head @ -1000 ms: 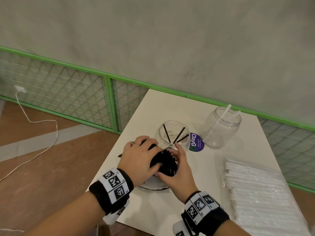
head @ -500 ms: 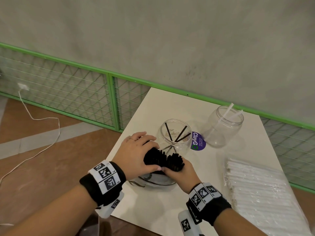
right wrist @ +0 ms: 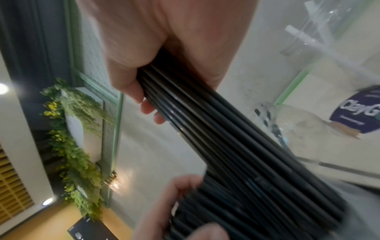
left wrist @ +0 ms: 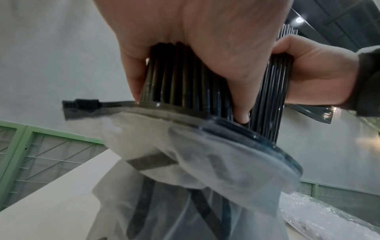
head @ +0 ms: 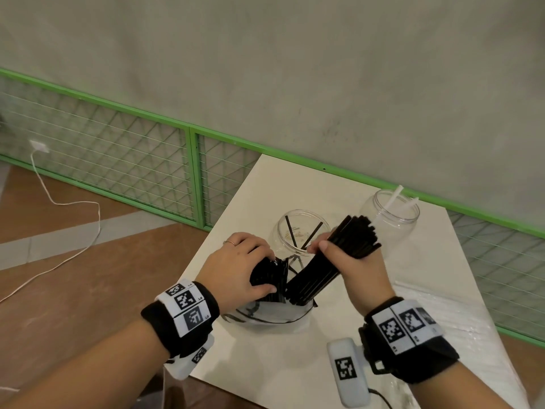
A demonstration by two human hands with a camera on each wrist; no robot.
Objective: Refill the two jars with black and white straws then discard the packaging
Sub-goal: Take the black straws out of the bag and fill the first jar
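Near the table's front edge, my left hand (head: 261,271) grips a clump of black straws (left wrist: 185,78) standing in the mouth of a clear plastic bag (head: 265,315). My right hand (head: 327,252) holds a second bundle of black straws (head: 339,255), lifted partly out of the bag and leaning up to the right. In the right wrist view this bundle (right wrist: 226,129) runs diagonally through my fist. Just behind the hands stands a clear jar (head: 283,231) with a few black straws. A second clear jar (head: 392,228) at the back right holds two white straws.
A sealed pack of white straws (head: 442,311) lies along the table's right side. The white table (head: 265,364) ends close at the front and left. A green mesh fence (head: 118,160) and a wall stand behind, and a white cable (head: 73,202) trails on the floor.
My right hand has drawn its bundle of black straws up out of the bag and tilted it right. The left hand stays on the other clump in the bag.
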